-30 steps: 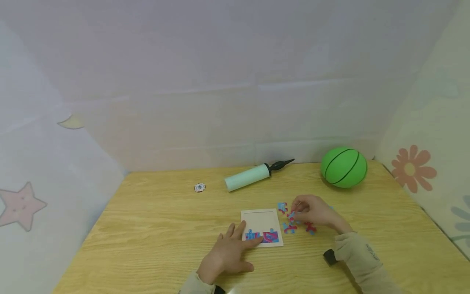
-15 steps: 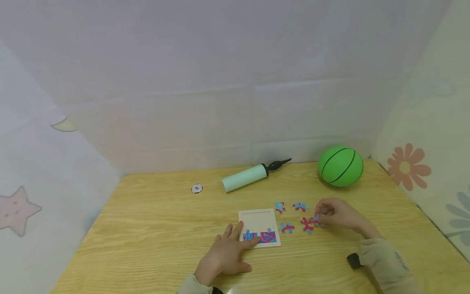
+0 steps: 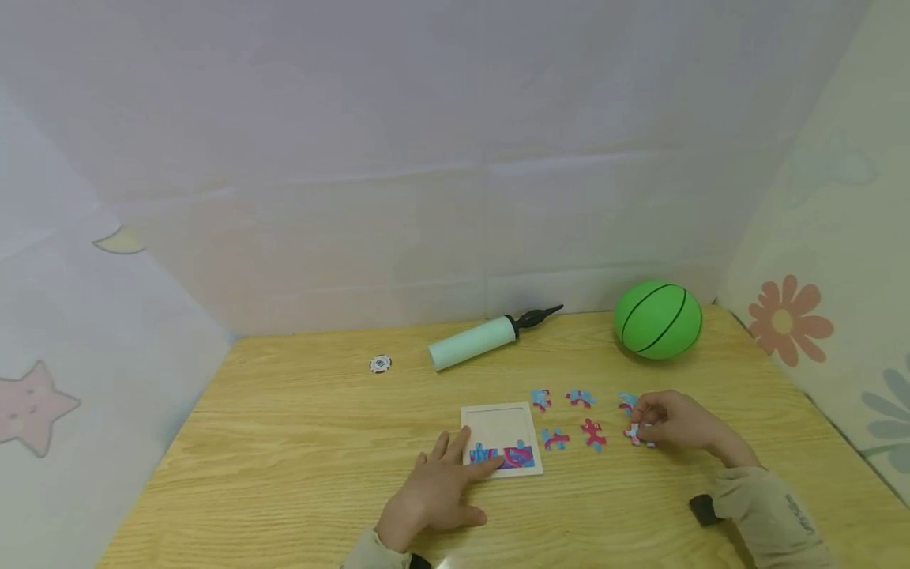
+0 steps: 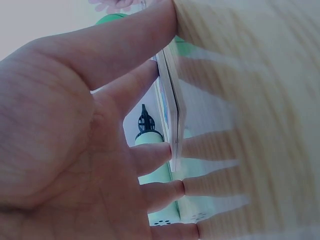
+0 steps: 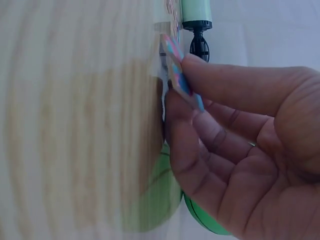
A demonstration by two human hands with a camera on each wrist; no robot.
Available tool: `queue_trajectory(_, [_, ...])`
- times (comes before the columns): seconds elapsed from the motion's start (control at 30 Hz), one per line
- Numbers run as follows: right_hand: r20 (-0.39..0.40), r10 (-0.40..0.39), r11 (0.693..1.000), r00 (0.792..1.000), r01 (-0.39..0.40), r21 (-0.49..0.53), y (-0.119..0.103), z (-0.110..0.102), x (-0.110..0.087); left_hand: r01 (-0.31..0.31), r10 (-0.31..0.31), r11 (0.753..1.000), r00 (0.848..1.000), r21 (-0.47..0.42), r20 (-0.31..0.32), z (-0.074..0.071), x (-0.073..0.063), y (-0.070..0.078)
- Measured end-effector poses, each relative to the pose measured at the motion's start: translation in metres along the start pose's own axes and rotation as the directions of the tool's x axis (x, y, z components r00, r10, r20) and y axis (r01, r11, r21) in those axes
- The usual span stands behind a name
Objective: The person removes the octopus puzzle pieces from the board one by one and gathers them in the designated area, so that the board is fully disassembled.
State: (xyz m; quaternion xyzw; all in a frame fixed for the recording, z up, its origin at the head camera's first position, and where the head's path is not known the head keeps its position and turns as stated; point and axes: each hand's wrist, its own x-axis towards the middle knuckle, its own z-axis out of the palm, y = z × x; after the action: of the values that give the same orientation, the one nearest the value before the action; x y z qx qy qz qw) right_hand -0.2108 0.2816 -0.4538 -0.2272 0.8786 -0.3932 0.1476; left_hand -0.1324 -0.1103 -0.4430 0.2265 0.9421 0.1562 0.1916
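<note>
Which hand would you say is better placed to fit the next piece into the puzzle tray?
Probably the right hand: it pinches a puzzle piece, while the left hand touches the puzzle tray.

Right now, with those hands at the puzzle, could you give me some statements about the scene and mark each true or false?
1. The right hand pinches a puzzle piece. True.
2. In the head view, the pump lies left of the green ball. True.
3. The left hand grips the green ball. False: some of its fingers touch the puzzle tray.
4. The puzzle tray is completely filled. False: the fitted pieces lie only along its near side.
5. A round chip lies on the table. True.
</note>
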Motion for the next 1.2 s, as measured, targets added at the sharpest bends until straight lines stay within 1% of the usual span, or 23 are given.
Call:
queue_trajectory(0.13, [-0.028, 0.02, 0.997, 0.999, -0.022, -0.07, -0.002, 0.0, 0.0, -0.001, 0.001, 1.0, 1.0, -0.017, -0.006, 0.0, 0.0, 0.0])
queue_trajectory(0.23, [-0.039, 0.012, 0.994, 0.999, -0.016, -0.108, -0.005, 0.001, -0.002, -0.011, 0.011, 1.0, 1.0, -0.018, -0.011, 0.0, 0.0, 0.0])
queue_trajectory(0.33, [-0.048, 0.009, 0.991, 0.999, -0.015, -0.132, -0.006, 0.002, -0.003, -0.015, 0.014, 1.0, 1.0, -0.019, -0.016, 0.001, -0.001, -0.001])
queue_trajectory(0.43, [-0.056, 0.019, 0.987, 0.998, -0.028, -0.157, -0.005, 0.004, -0.003, -0.01, 0.009, 1.0, 1.0, -0.026, -0.021, 0.001, -0.001, -0.001])
queue_trajectory(0.53, [-0.053, 0.039, 0.986, 0.998, -0.047, -0.16, -0.004, 0.005, -0.002, -0.004, 0.003, 0.999, 1.0, -0.041, -0.029, 0.0, -0.002, 0.0])
queue_trajectory(0.63, [-0.059, 0.036, 0.985, 0.998, -0.045, -0.167, -0.006, 0.004, -0.003, -0.004, 0.001, 0.998, 0.999, -0.055, -0.038, 0.0, -0.002, 0.001])
queue_trajectory(0.8, [-0.116, 0.005, 0.972, 0.993, -0.032, -0.231, -0.011, 0.003, -0.001, -0.003, 0.0, 0.998, 0.998, -0.067, -0.056, -0.001, -0.001, 0.003])
queue_trajectory(0.9, [-0.133, -0.018, 0.974, 0.991, -0.013, -0.224, -0.018, 0.004, 0.003, 0.01, -0.015, 0.997, 0.998, -0.076, -0.054, 0.001, -0.002, 0.004])
queue_trajectory(1.03, [-0.132, -0.051, 0.98, 0.99, 0.024, -0.197, -0.032, 0.012, 0.014, 0.039, -0.041, 0.996, 0.999, -0.079, -0.03, 0.004, -0.006, 0.007])
queue_trajectory(1.2, [-0.079, -0.077, 0.988, 0.994, 0.066, -0.137, -0.051, 0.027, 0.032, 0.069, -0.07, 0.995, 0.997, -0.067, -0.014, 0.006, -0.013, 0.009])
